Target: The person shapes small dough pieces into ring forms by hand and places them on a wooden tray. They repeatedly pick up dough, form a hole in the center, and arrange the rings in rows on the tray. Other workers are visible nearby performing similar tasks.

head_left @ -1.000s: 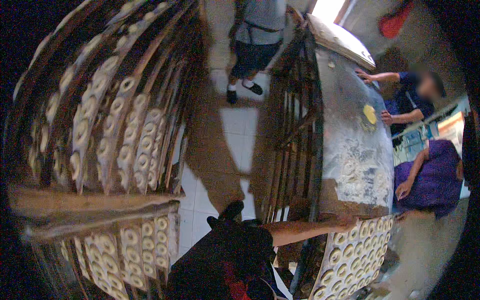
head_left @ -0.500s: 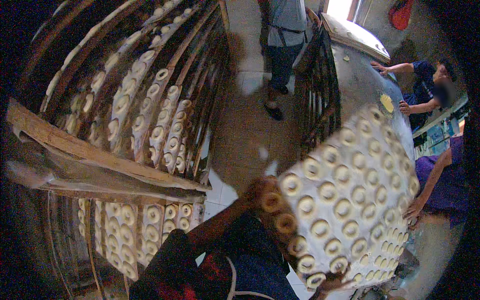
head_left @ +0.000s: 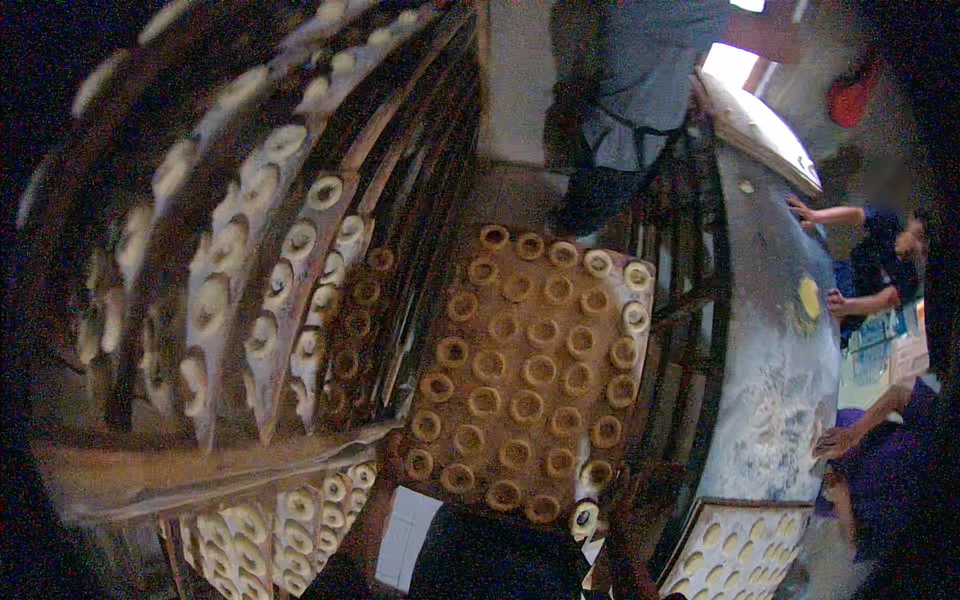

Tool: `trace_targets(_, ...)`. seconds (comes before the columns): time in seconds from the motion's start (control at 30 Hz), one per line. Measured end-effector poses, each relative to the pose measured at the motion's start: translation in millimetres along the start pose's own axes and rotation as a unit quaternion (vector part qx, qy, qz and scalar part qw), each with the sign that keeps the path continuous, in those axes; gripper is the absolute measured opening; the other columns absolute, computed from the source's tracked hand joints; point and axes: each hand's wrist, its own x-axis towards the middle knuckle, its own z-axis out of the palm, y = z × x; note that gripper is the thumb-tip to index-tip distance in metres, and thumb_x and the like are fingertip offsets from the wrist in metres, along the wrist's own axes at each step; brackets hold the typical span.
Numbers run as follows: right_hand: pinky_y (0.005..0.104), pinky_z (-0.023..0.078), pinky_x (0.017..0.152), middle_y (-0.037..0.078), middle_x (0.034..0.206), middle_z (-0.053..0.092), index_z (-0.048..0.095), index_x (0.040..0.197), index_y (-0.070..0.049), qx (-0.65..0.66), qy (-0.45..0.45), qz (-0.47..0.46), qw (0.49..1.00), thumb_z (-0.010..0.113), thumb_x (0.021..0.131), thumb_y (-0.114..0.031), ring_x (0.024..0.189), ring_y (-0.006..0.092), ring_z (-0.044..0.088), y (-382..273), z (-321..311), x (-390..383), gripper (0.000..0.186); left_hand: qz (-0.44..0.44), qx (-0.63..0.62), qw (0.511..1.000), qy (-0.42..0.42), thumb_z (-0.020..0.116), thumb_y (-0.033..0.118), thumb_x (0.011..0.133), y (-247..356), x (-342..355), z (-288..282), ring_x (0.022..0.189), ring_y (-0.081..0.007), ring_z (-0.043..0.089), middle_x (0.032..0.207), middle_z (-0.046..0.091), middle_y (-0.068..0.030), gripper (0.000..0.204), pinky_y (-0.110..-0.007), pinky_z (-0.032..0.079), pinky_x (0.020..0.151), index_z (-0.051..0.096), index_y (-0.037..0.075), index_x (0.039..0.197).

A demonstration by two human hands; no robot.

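A broad tray covered with rows of ring-shaped pieces of dough hangs in front of me, mostly in shadow. My right hand, dark and blurred, grips its near right corner. At the near left edge, my left hand also bears the tray; its fingers are hardly visible in the dark. Close on the left stands a wooden rack with several shelves of similar dough rings.
A person in a grey top stands just beyond the tray. Right of it are a dark slatted rack and a floury worktable with a yellow dough piece. Two co-workers' hands rest at its far side. Another dough tray lies near right.
The tray has swung left off the worktable into the aisle between the racks, carried by both my hands. The person in grey is now closer. Another tray shows on the near right.
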Motion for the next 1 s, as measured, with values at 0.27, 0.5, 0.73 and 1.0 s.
trace_targets(0.27, 0.0498, 0.023, 0.113, 0.015, 0.144, 0.044, 0.034, 0.144, -0.006, -0.038, -0.129, -0.064, 0.989, 0.053, 0.092, -0.041, 0.132, 0.0296, 0.041, -16, 90, 179, 0.065, -0.137, -0.056, 0.989, 0.001, 0.051, 0.035, 0.096, -47, -7, 98, 0.098, -0.0339, 0.059, 0.108, 0.062, -0.0212, 0.041, -0.044, 0.049, 0.088, 0.058, 0.000, 0.117)
trace_targets(0.5, 0.0487, 0.028, 0.110, 0.016, 0.140, 0.047, 0.039, 0.141, -0.006, -0.062, -0.241, -0.138, 0.959, 0.057, 0.090, -0.038, 0.129, 0.0310, 0.044, -18, 192, 336, 0.063, -0.224, -0.077, 0.972, 0.000, 0.051, 0.035, 0.096, -10, 1, 177, 0.101, -0.0335, 0.059, 0.111, 0.061, -0.0210, 0.043, -0.044, 0.048, 0.090, 0.057, 0.000, 0.119)
trace_targets(0.73, 0.0476, 0.032, 0.107, 0.016, 0.137, 0.050, 0.043, 0.138, -0.006, -0.056, -0.326, -0.205, 0.921, 0.061, 0.089, -0.035, 0.126, 0.0323, 0.047, 4, 283, 449, 0.060, -0.246, -0.073, 0.967, -0.003, 0.051, 0.036, 0.097, 34, 29, 212, 0.104, -0.0332, 0.059, 0.113, 0.061, -0.0208, 0.044, -0.043, 0.048, 0.092, 0.056, 0.000, 0.122)
trace_targets(1.0, 0.0464, 0.038, 0.104, 0.017, 0.133, 0.054, 0.048, 0.135, -0.006, -0.043, -0.407, -0.240, 0.881, 0.066, 0.086, -0.031, 0.123, 0.0339, 0.051, 25, 352, 511, 0.057, -0.259, -0.078, 0.963, -0.006, 0.050, 0.037, 0.097, 66, 42, 233, 0.107, -0.0329, 0.058, 0.116, 0.061, -0.0206, 0.046, -0.042, 0.047, 0.094, 0.055, 0.001, 0.125)
